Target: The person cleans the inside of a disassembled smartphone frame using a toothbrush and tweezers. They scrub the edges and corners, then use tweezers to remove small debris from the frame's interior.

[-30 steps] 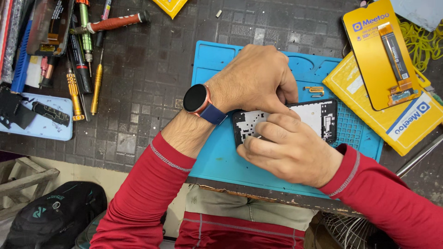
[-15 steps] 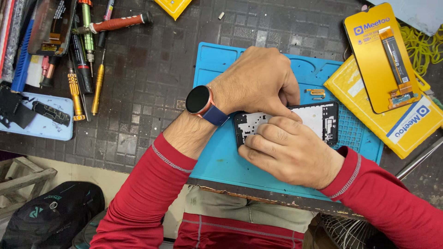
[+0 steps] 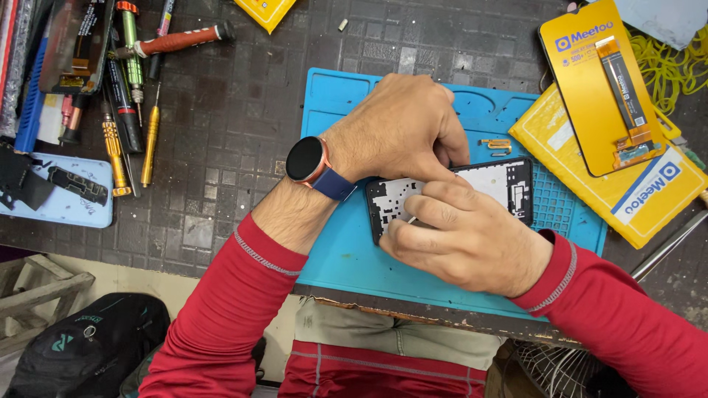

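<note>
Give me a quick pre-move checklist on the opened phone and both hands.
1. Opened phone lies fully on the blue mat: ok.
2. Left hand rests on the phone's upper edge: ok.
3. Right hand fingertips press its lower left part: ok.
4. Whether either hand holds a tool: cannot tell, fingers hide it.
5. Small gold part lies on the mat apart from the phone: ok.
6. Screwdrivers lie left of the mat, clear of both hands: ok.

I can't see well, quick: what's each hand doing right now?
Left hand: curled, pressing on the opened phone.
Right hand: fingers pinched on the phone; whether it grips something small cannot be told.
</note>
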